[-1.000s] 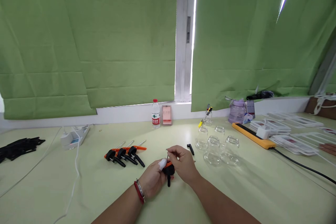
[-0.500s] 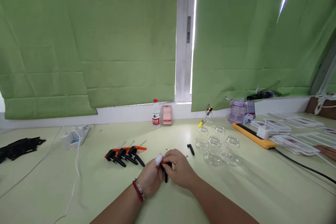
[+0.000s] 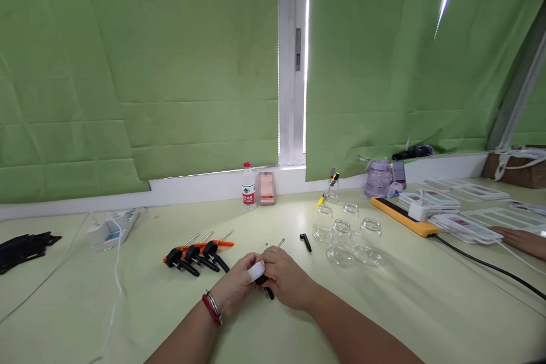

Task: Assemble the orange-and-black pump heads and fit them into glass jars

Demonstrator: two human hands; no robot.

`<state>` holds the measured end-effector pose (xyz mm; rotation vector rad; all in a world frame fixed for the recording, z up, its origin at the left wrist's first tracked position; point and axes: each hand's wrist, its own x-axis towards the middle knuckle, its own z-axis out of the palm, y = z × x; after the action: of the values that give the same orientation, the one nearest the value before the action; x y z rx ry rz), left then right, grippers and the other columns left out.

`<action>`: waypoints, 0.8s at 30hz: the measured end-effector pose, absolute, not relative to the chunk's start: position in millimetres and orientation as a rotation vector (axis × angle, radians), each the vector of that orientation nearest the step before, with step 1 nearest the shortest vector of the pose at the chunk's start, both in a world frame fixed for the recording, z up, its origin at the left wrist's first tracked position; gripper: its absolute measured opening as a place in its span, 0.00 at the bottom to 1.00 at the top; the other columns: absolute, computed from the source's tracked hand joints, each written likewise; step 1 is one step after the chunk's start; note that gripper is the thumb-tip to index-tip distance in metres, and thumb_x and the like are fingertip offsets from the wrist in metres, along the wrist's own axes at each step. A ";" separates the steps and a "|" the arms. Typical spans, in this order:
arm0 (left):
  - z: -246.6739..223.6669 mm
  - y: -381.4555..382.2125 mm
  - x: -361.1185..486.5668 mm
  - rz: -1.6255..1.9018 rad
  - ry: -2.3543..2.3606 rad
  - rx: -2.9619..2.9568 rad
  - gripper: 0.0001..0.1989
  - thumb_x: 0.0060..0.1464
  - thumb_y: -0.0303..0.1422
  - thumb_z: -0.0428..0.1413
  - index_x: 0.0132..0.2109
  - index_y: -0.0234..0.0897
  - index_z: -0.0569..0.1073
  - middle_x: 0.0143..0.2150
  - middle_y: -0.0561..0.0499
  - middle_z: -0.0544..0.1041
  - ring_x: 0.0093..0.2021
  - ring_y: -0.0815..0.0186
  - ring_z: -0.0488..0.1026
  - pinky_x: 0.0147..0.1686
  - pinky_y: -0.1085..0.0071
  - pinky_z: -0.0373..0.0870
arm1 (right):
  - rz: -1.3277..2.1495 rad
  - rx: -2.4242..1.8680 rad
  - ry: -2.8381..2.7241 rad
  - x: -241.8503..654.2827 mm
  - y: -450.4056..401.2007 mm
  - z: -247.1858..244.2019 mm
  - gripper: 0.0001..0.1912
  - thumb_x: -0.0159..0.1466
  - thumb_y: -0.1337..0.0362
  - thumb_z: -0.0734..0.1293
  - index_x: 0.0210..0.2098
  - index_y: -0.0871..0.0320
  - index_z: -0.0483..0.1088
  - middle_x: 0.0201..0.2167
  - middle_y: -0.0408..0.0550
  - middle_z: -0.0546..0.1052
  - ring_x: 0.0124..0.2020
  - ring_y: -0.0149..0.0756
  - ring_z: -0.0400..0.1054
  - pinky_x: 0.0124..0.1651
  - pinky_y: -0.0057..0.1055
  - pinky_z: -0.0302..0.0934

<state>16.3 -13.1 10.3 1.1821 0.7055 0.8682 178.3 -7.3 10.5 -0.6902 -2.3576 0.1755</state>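
In the head view, my left hand (image 3: 236, 284) and my right hand (image 3: 290, 280) meet at the front middle of the table. Both are closed around a black-handled part (image 3: 269, 294), mostly covered by my fingers. A thin metal rod (image 3: 281, 243) sticks out beyond my right knuckles, apparently from the same part. White wrapping covers my left thumb. To the left lie three similar parts with black round caps, black handles (image 3: 186, 267) and metal rods, resting along an orange strip (image 3: 224, 243). A loose black handle (image 3: 306, 243) lies beyond my right hand.
Several clear glass jars (image 3: 341, 250) stand to the right. Behind are a water bottle (image 3: 248, 187) and a pink box (image 3: 267, 189). An orange-black power strip (image 3: 403, 217), stacked white frames (image 3: 463, 228) and another person's hand (image 3: 518, 240) are at right. Cables cross the left, near black strips (image 3: 28, 251).
The black round part now shows between my hands, and the metal rod points out past my right hand. My right fingers have shifted over it. The whole view has turned slightly right.
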 end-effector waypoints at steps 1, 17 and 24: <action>10.5 -12.8 15.3 0.856 0.729 1.226 0.16 0.48 0.41 0.60 0.40 0.35 0.71 0.36 0.49 0.72 0.35 0.67 0.67 0.36 0.70 0.63 | 0.198 -0.675 -2.347 179.0 -6.7 11.3 0.11 0.53 0.77 0.63 0.30 0.57 0.72 0.35 0.46 0.74 0.41 0.37 0.63 0.46 0.34 0.57; 12.6 -8.7 11.4 0.954 0.907 1.106 0.15 0.41 0.32 0.64 0.38 0.36 0.70 0.32 0.52 0.71 0.33 0.67 0.70 0.37 0.66 0.69 | 0.305 -1.167 -1.828 222.8 34.0 -4.2 0.16 0.63 0.68 0.56 0.46 0.60 0.71 0.55 0.57 0.66 0.56 0.41 0.59 0.57 0.42 0.54; 10.5 -1.5 6.8 1.170 0.929 0.985 0.21 0.39 0.31 0.65 0.42 0.39 0.68 0.37 0.52 0.71 0.40 0.66 0.70 0.43 0.66 0.68 | 0.244 -1.708 -1.813 239.9 62.3 -35.7 0.14 0.57 0.76 0.58 0.37 0.64 0.73 0.45 0.61 0.71 0.48 0.45 0.65 0.46 0.37 0.58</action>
<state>6.8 -1.5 10.5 0.9853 0.9287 1.1696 239.9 62.3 -35.7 -1.7082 -1.8130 0.2436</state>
